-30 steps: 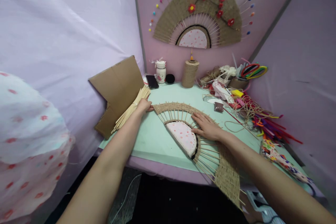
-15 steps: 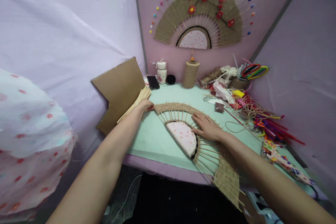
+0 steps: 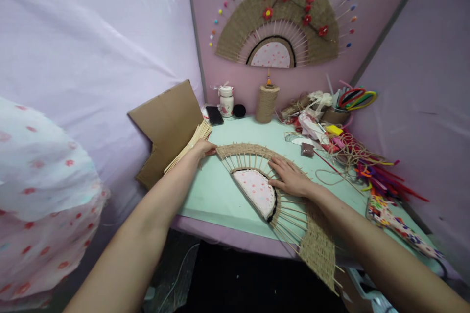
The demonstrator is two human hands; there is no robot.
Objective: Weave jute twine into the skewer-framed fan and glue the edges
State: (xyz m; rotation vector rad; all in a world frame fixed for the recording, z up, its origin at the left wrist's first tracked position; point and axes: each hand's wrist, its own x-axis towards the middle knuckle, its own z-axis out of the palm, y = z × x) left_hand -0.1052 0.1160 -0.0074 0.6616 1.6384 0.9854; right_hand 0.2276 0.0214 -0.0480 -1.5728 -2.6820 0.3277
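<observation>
Here's the woven fan [image 3: 245, 149], lying flat on the mint-green table [image 3: 216, 195], near its front edge and right in front of the person. Its straight side, the long axis, runs on a diagonal from the far-left tip down to the near-right corner, which hangs just past the table edge. The curved jute band bulges away toward the far right, and the bare ribs spread out from a pink half-moon centre. The right hand [image 3: 291, 179] comes in palm down, fingers spread and flat across the ribs just beside that pink centre, pressing rather than gripping, nothing closed in it. Over on the other side, the left hand [image 3: 203, 147] sits at the fan's far-left tip, where that tip meets the bundle of sticks [image 3: 185, 151]. The fingers curl over that spot, but whether they clasp the sticks or merely rest there I cannot tell from this angle. The bundle itself points the other way: its long axis climbs from near-left to far-right, with the splayed end up toward a dark phone [image 3: 213, 114], and it lies partly on a sheet of cardboard [image 3: 165, 124] leaning at the table's left edge. Along the back wall stand a small jar [image 3: 225, 100] and a twine spool [image 3: 267, 102], and above them hangs a finished fan [image 3: 277, 19], arc upward, with red flowers. To the right sits a tangle of pipe cleaners [image 3: 382, 176], well apart from both hands.
</observation>
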